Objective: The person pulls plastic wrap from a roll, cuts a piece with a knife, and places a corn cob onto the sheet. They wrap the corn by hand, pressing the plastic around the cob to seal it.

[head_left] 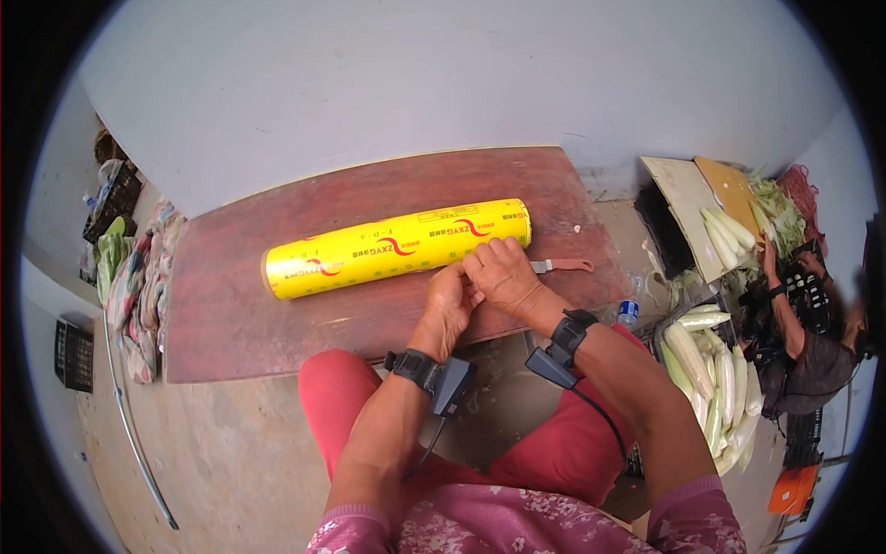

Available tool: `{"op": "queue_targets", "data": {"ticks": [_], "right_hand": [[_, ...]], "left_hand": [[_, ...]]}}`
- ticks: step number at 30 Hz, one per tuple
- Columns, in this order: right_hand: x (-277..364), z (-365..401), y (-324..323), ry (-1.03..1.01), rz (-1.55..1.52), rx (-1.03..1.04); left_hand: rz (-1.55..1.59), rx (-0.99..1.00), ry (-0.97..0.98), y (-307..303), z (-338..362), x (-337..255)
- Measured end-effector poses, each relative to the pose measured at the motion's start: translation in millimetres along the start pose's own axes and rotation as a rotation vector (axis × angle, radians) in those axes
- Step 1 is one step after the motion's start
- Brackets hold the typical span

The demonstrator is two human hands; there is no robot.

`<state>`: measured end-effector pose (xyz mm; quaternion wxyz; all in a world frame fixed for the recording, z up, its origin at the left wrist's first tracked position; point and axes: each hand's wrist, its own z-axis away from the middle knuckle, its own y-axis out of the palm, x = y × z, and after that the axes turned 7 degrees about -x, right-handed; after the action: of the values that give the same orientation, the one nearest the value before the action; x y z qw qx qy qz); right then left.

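Note:
A long roll of cling film (pixel 369 257) in bright yellow printed wrapping lies across the table, tilted slightly up to the right. Just in front of its right half my two hands meet. My left hand (pixel 449 300) is closed, its fingers tucked in against the other hand. My right hand (pixel 506 277) is closed too, knuckles up, close to the roll's lower edge. Whatever the fingers pinch is hidden beneath them. A knife (pixel 568 265) with a reddish handle lies right of my right hand, part of its blade hidden behind the hand.
The reddish wooden table (pixel 231 342) stands against a pale wall. A water bottle (pixel 628 312) is off its right edge, near a crate of wrapped pale vegetables (pixel 715 379). At the far right a co-worker (pixel 817 369) reaches toward vegetables on a board (pixel 683 203). Bundled cloth (pixel 143 286) lies left.

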<state>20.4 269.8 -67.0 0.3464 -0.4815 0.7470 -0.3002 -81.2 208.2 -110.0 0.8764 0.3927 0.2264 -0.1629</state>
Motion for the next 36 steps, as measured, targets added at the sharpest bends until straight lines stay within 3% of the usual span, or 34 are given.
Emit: {"op": "queue_targets", "data": {"ticks": [11, 14, 26, 36], "right_hand": [[-17, -2, -12, 0.025, -0.047, 0.003], [-29, 2, -19, 0.035, -0.013, 0.091], [-36, 19, -11, 0.067, -0.17, 0.065], [-33, 28, -14, 0.175, -0.031, 0.209]], "left_hand": [[-0.096, 0.009, 0.011, -3, 6, -6], [-0.132, 0.005, 0.004, -1, 10, -9], [-0.058, -0.01, 0.016, -4, 4, -7], [-0.07, -0.003, 0.077, -2, 7, -5]]}}
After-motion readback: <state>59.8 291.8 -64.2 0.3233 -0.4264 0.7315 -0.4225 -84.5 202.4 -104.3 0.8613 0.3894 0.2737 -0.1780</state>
